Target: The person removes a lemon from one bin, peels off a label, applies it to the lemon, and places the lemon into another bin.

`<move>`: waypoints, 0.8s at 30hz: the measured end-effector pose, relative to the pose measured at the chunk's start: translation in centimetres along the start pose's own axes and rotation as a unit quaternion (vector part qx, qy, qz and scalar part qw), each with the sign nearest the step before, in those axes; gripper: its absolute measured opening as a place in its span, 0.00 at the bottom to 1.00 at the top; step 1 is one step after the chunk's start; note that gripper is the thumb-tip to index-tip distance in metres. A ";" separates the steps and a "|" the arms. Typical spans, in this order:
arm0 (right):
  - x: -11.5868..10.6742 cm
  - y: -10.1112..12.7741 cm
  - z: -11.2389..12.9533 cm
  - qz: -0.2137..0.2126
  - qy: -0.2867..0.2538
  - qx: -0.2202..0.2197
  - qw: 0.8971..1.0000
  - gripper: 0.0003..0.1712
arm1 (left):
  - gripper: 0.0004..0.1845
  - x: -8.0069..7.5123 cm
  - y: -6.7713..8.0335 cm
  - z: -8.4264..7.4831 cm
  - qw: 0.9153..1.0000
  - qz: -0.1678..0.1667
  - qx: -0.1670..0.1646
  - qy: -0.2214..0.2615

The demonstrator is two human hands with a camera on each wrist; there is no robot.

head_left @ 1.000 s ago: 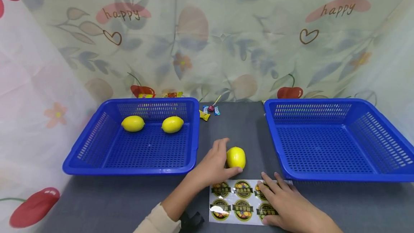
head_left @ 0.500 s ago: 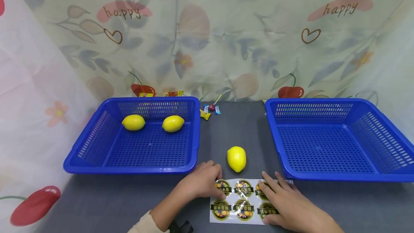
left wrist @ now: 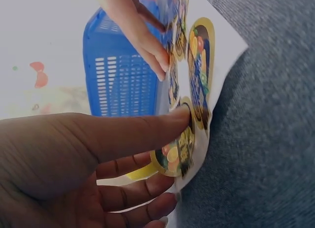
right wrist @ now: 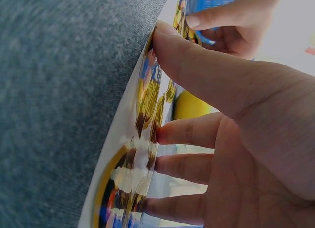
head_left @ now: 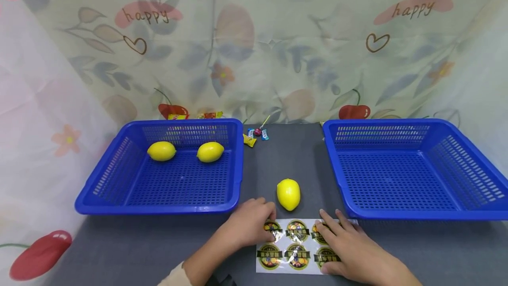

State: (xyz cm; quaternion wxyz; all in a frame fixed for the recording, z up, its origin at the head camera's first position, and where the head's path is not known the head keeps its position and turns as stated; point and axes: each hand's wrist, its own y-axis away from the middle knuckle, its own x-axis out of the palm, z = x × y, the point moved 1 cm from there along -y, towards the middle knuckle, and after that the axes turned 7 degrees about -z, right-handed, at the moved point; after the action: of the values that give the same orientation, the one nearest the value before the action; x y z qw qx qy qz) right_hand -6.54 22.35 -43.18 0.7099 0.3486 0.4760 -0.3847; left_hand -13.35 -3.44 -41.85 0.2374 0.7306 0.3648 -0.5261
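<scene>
Glossy paper comes first: one sticker sheet with six round labels lies flat on the table, nearest us. Our left hand curls its grip on the upper-left label; our right hand presses the sheet with flat fingers. No label is off yet. Just beyond, one bare lemon waits. Farther left, one blue basket holds two lemons; the right basket holds none.
</scene>
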 end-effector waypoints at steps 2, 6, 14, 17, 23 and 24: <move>0.0 -0.1 0.0 0.003 0.000 0.003 1.000 0.50 | 0.17 -0.1 0.1 -0.1 1.000 -0.006 0.008 -0.005; 0.1 -0.2 0.0 0.004 -0.001 0.003 1.000 0.50 | 0.14 -0.4 0.3 -0.2 1.000 -0.003 0.022 0.014; -0.3 0.0 -0.2 -0.020 -0.008 -0.021 1.000 0.51 | 0.06 -0.9 0.5 -0.2 0.997 0.013 0.036 0.070; -0.6 0.0 -0.3 -0.025 -0.007 -0.031 0.999 0.51 | 0.05 -1.2 0.5 -0.2 0.995 0.016 0.027 0.098; -1.2 -0.4 -0.3 -0.056 -0.021 -0.061 0.996 0.50 | 0.03 -1.0 0.0 0.2 0.979 -0.009 0.000 0.202; -1.4 -0.7 -0.2 -0.060 -0.030 -0.059 0.996 0.50 | 0.03 -0.8 -0.1 0.2 0.975 -0.021 -0.005 0.220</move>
State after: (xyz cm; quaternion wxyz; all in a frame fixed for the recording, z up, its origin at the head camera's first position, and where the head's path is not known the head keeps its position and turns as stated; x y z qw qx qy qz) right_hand -7.54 22.46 -42.03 0.7191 0.2650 0.4964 -0.4077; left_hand -13.76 -3.76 -41.13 0.1436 0.8198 0.4255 -0.3553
